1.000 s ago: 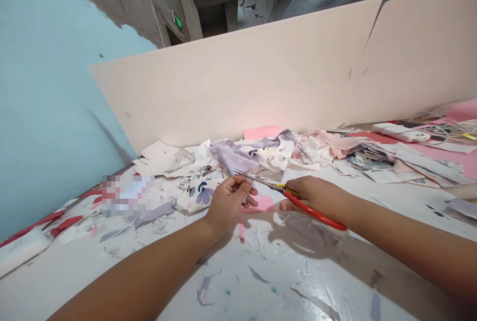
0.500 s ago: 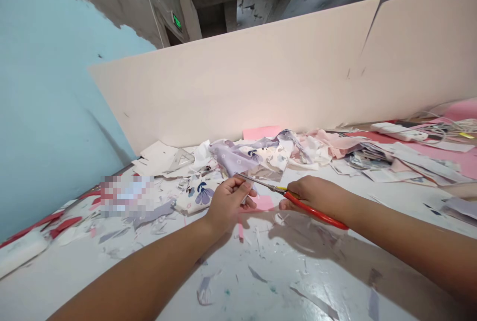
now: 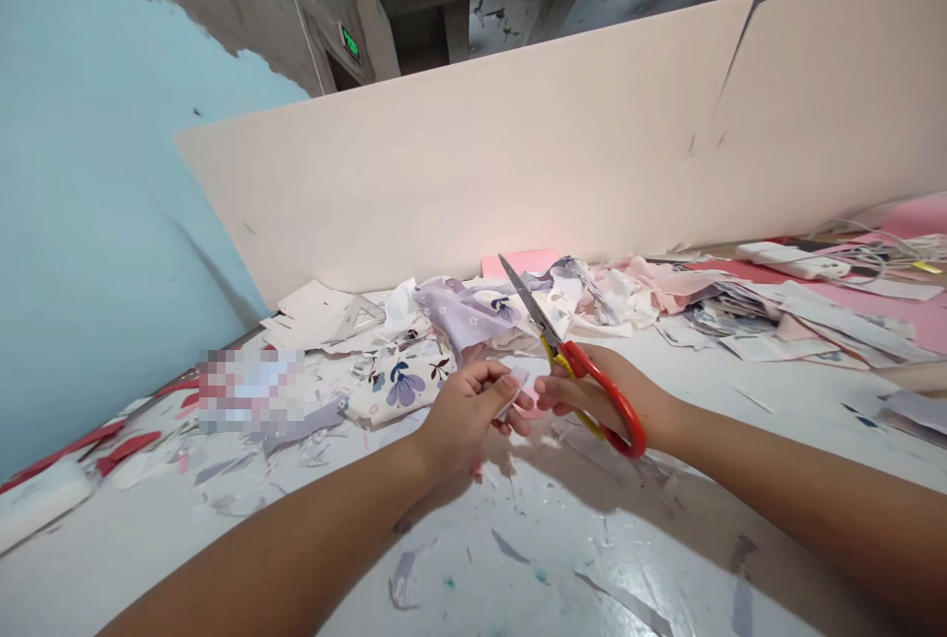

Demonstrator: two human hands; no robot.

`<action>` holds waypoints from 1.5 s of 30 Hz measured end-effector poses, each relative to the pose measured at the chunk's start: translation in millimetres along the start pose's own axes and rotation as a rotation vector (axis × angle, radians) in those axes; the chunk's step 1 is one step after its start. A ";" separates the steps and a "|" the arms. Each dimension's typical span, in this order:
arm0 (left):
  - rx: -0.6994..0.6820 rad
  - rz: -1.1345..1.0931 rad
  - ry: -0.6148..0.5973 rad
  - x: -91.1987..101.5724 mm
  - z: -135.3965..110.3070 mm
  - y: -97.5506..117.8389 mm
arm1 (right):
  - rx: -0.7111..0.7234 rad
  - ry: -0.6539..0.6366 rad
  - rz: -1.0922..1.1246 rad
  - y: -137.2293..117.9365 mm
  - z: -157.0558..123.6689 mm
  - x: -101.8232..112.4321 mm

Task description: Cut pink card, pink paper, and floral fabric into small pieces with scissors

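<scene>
Though half hidden, a scrap (image 3: 514,392), probably paper, pinched by left hand (image 3: 466,415); scissors (image 3: 573,361) clenched by right hand (image 3: 588,395).

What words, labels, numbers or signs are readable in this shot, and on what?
None readable: the green lit sign above the doorway is too small, the set square's marks are too fine, and the pixelated patch hides whatever is there.

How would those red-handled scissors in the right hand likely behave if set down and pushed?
The scissors look rigid, with long steel blades, so they should stay stiff when pushed. Their flat shape suggests they would slide rather than roll, though the blades could swing at the pivot. The bare metal may be slippery, while the plastic loops probably offer better grip.
</scene>
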State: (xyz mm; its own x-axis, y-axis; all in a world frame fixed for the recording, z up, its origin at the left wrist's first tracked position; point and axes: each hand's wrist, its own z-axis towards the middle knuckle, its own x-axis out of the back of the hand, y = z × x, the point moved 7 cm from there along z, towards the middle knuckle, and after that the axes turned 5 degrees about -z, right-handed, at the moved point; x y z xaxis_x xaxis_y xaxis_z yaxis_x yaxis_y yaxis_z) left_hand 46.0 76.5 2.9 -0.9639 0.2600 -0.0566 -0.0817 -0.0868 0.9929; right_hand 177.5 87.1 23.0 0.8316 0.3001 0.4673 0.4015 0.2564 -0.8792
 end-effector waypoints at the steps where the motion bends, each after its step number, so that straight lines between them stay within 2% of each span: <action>1: 0.020 0.022 -0.014 -3.5 -1.6 0.6 | 0.021 0.001 0.013 -2.7 -0.2 -2.9; 5: 0.073 0.054 -0.036 -11.3 -5.8 4.3 | 0.062 0.033 0.067 -8.3 -0.7 -7.4; 10: 0.066 0.040 -0.068 -12.7 -4.8 3.5 | 0.006 0.100 0.146 4.1 1.2 -5.9; 16: 0.091 0.060 -0.102 -11.8 -5.0 -2.0 | 0.011 0.051 0.215 -0.8 -2.1 -12.1; 21: 0.109 0.067 -0.150 -13.3 -6.6 0.0 | -0.002 0.066 0.206 -3.1 -5.0 -11.8; 25: 0.099 0.086 -0.126 -11.3 -5.1 -1.3 | -0.042 0.112 0.147 0.7 -4.9 -8.9; 31: 0.217 0.101 -0.088 -6.4 -6.4 -11.8 | -0.058 0.130 0.098 -2.1 -5.6 -7.2; 39: 0.062 0.300 -0.104 -5.8 -7.5 6.1 | -0.009 0.229 -0.056 -10.4 -5.8 3.3; 45: 0.073 0.234 -0.113 -6.9 -1.5 3.1 | 0.002 0.208 0.057 -1.8 -3.1 0.8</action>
State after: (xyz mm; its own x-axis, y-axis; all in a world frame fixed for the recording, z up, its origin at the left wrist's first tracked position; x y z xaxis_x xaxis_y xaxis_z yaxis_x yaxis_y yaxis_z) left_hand 52.0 73.0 6.2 -0.9196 0.3474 0.1834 0.1624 -0.0890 0.9827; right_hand 178.7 84.0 24.7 0.9143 0.1182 0.3875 0.3510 0.2464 -0.9034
